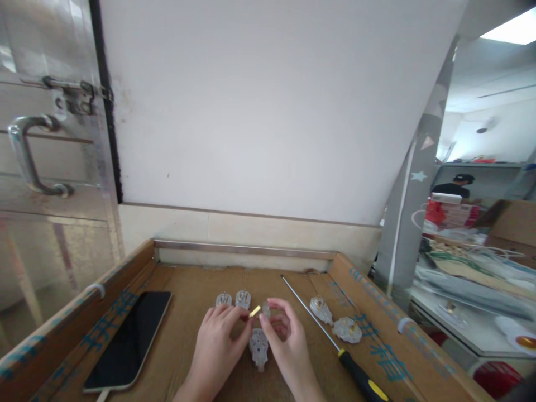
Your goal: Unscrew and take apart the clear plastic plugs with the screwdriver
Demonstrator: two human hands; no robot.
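Observation:
Between my two hands is a small brass plug pin (255, 311). My left hand (223, 340) pinches its lower end between thumb and fingers. My right hand (285, 334) is closed, its fingers curled around a small clear piece (266, 309), with the thumb close to the pin. Whether the right thumb touches the pin I cannot tell. Just below, a clear plastic plug housing (259, 347) lies on the cardboard between my wrists. Behind my left hand, two clear plug parts with metal pins, one on the left (224, 300) and one on the right (243, 299), sit side by side.
The cardboard-lined tray (184, 285) has raised sides. A black phone (129, 340) with a white cable lies at left. At right are a screwdriver (352, 365) and two clear plug pieces (321, 310) (347, 330). Another person (454, 187) is far off beside a cluttered table.

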